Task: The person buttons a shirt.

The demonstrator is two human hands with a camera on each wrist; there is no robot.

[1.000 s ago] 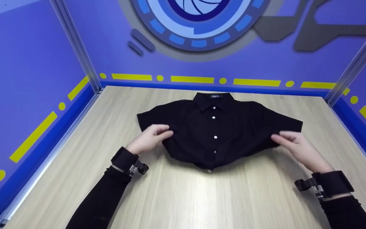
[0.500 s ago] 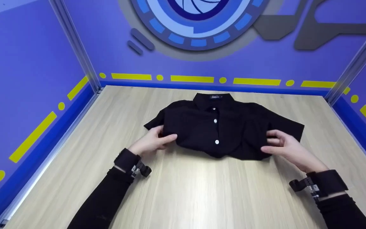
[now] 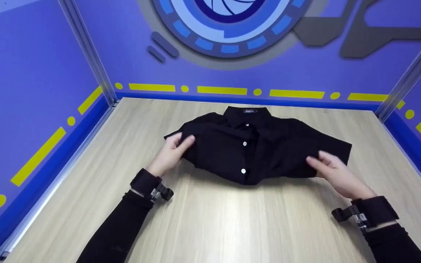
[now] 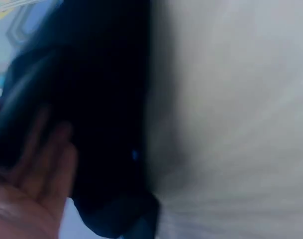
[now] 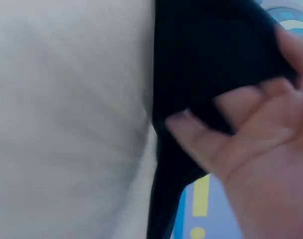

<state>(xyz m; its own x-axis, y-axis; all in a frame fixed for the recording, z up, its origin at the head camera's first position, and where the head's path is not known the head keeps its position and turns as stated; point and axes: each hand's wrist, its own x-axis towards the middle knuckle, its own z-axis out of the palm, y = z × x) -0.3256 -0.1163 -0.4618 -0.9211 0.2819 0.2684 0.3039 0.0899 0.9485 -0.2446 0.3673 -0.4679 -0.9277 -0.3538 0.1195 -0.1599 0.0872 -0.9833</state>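
Observation:
A black short-sleeved shirt [image 3: 225, 149] with white buttons lies toward the back of the table, its collar pointing to the back wall and its lower part folded up into a rounded front edge. My left hand [image 3: 168, 153] holds its left side near the sleeve, thumb over the cloth. On the other side my right hand [image 3: 336, 173] grips the edge below the right sleeve between thumb and fingers. In the left wrist view blurred fingers [image 4: 51, 169] lie against the dark cloth. The right wrist view has the fingers [image 5: 206, 139] at the shirt's edge.
The light wood table [image 3: 232, 226] reaches toward me in front of the shirt. Blue printed panels [image 3: 122, 47] with yellow dashes stand at the back and both sides, joined by metal corner posts [image 3: 90, 51].
The shirt's bottom has been folded up, shortening the front and shifting the buttons. Both hands moved inward, then slightly back out; the left hand has since risen toward the sleeve.

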